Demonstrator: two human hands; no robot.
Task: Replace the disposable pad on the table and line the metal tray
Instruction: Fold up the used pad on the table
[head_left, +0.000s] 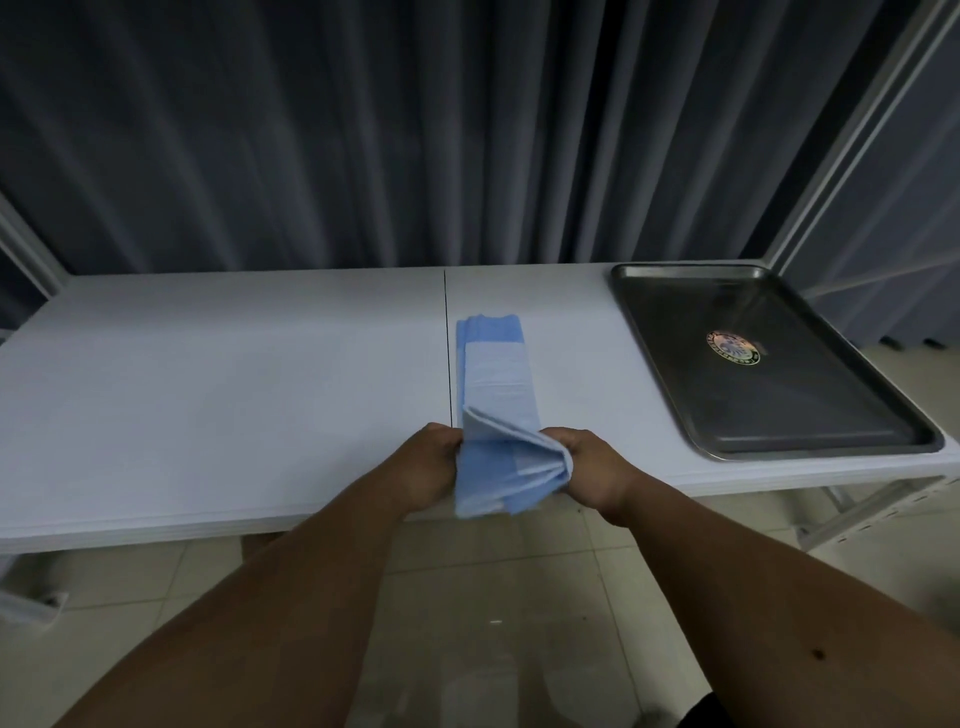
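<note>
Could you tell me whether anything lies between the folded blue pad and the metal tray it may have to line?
Nothing visible does. Both hands, left hand and right hand, grip the blue pad at the table's near edge; only bare tabletop separates it from the metal tray.

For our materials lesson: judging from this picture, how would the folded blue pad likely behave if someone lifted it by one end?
The blue pad would probably flop and drape: its near end bends and fans into loose layers where the left hand and right hand pinch it. It looks thin and layered, so likely light. The folds may fall open once raised off the table.
</note>
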